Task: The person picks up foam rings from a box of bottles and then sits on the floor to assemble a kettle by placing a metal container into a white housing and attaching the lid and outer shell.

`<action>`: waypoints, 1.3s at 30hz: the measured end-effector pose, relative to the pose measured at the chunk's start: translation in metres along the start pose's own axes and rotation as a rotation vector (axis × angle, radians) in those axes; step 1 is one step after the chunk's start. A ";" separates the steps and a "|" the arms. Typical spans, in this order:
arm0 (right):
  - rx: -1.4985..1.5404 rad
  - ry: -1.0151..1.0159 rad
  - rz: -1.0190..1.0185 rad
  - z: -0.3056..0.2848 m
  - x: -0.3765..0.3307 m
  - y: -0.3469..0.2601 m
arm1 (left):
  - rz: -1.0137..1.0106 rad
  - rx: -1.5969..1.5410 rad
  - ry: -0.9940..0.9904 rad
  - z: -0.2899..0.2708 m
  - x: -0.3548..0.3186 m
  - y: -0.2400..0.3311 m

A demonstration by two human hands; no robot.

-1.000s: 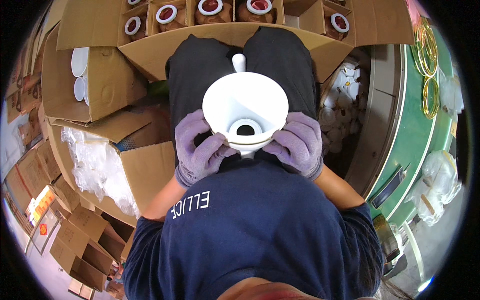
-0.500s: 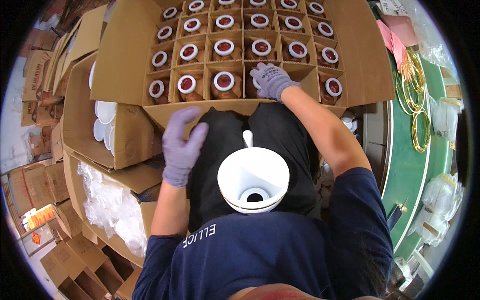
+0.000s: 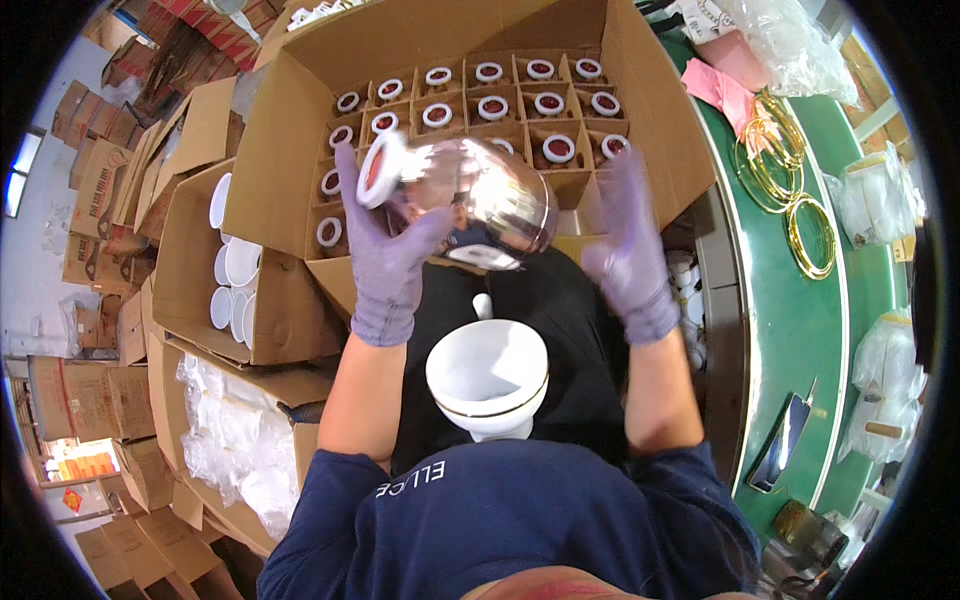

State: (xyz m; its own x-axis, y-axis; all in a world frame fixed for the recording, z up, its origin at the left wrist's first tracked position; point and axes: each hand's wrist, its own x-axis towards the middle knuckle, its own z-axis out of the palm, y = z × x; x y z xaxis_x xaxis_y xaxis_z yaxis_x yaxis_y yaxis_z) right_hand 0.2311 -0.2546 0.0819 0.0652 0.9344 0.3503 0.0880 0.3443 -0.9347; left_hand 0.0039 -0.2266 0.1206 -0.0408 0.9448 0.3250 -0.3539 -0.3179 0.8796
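Tilted over the front of a divided carton [image 3: 668, 120] is a shiny copper-coloured mirrored flask [image 3: 490, 190], its white-ringed mouth to the left. My left hand [image 3: 388, 265], in a grey-purple glove, is closed around the neck end. At the other end my right hand [image 3: 632, 245], gloved alike and smeared by motion, is open with fingers spread, a small gap from the flask. Below, a white vessel [image 3: 485, 375] with a thin dark gold band stands in my lap, mouth upward. A small white handle or spout tip [image 3: 482, 305] shows at its far side.
Similar flasks [image 3: 492, 107] fill several carton cells. At left stand a box of white cups [image 3: 240, 262] and a box of clear plastic bags [image 3: 225, 430]. The green table [image 3: 770, 330] at right holds golden rings [image 3: 808, 238], pink cloth [image 3: 722, 92] and a phone [image 3: 782, 445].
A flask has come out of the front row of the carton and is in my left hand, which was empty. My right hand has left the cell and moved right. The view has shifted.
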 end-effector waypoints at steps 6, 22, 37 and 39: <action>0.751 0.081 0.469 0.038 -0.053 0.007 | -0.183 0.092 0.119 -0.009 -0.065 -0.006; 0.022 -0.285 0.405 -0.082 -0.147 0.011 | -0.532 0.550 -0.399 -0.077 -0.211 0.024; 0.994 0.236 0.676 -0.060 -0.206 0.021 | 0.091 0.751 -0.900 0.002 -0.115 0.037; 1.040 0.259 0.656 -0.045 -0.199 0.017 | 0.187 0.907 -0.921 0.015 -0.107 0.047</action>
State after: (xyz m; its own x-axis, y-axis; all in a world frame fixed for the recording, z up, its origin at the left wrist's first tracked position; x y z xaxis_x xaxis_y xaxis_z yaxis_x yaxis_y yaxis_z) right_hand 0.2643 -0.4390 -0.0015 0.0029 0.9518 -0.3066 -0.8511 -0.1586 -0.5005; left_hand 0.0056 -0.3438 0.1326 0.7586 0.5948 0.2659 0.3544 -0.7191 0.5977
